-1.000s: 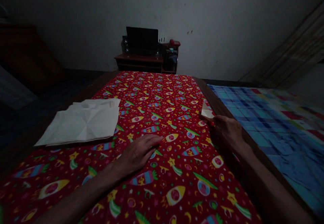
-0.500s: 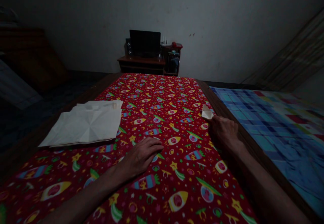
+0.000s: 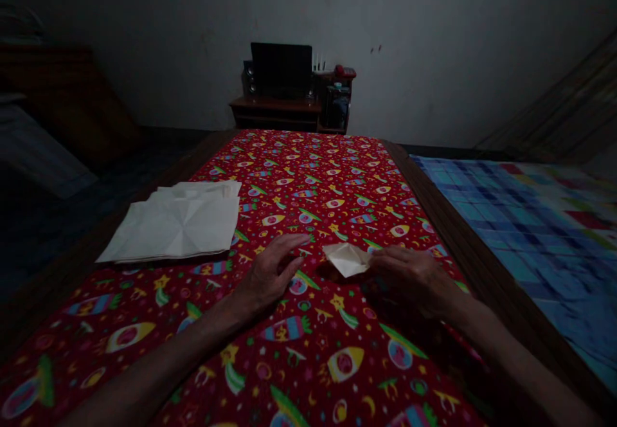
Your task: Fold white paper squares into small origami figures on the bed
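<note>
While the right hand (image 3: 407, 277) pinches the folded paper (image 3: 348, 260), whose longer axis seemingly runs sideways between both hands, the left hand (image 3: 271, 271), loosely curled and apparently empty, lies just left of it. Beyond the folded paper, leftward, is the paper stack (image 3: 178, 226).

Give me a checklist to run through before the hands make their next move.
1. Right hand gripping the folded paper: ok, held at its right side.
2. Left hand free: ok, no object visible in it.
3. Paper stack apart from both hands: ok.
4. Stack edges lined up: not ok, sheets are offset.
5. Folded paper resting on the red cloth: cannot tell.
</note>
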Demonstrator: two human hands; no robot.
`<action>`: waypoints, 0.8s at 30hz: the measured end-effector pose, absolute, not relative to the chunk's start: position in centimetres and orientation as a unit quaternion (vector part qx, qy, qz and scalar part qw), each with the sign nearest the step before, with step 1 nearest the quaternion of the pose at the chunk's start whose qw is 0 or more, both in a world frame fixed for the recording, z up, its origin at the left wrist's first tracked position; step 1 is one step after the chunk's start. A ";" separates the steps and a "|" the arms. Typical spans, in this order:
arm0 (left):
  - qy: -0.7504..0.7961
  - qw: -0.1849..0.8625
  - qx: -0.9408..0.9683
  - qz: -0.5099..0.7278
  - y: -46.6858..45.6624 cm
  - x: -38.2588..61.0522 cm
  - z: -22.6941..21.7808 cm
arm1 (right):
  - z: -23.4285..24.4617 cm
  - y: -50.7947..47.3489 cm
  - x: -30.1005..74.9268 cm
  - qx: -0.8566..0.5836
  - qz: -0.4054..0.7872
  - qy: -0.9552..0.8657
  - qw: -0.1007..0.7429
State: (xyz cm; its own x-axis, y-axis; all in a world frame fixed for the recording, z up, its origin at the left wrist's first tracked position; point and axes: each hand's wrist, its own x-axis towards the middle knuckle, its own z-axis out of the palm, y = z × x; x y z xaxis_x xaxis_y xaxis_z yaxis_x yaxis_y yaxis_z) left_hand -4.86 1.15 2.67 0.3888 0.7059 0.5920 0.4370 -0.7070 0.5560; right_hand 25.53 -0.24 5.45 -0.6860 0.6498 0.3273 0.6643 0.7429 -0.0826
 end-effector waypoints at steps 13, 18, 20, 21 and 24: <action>0.398 0.459 0.742 0.283 1.5 -3.8 3.5 | 6.4 1.3 21.7 -0.225 0.123 -0.946 0.197; 0.386 0.527 0.721 0.232 1.3 -3.8 2.9 | 6.6 1.7 20.4 -0.226 0.149 -0.948 0.169; 0.395 0.498 0.740 0.220 1.0 -3.6 2.9 | 6.6 2.0 19.9 -0.233 0.159 -0.945 0.165; 0.400 0.468 0.759 0.214 0.8 -3.5 2.9 | 6.6 2.2 19.6 -0.236 0.163 -0.944 0.162; 0.410 0.336 0.816 0.230 0.4 -3.0 3.0 | 6.8 2.6 18.5 -0.233 0.187 -0.939 0.168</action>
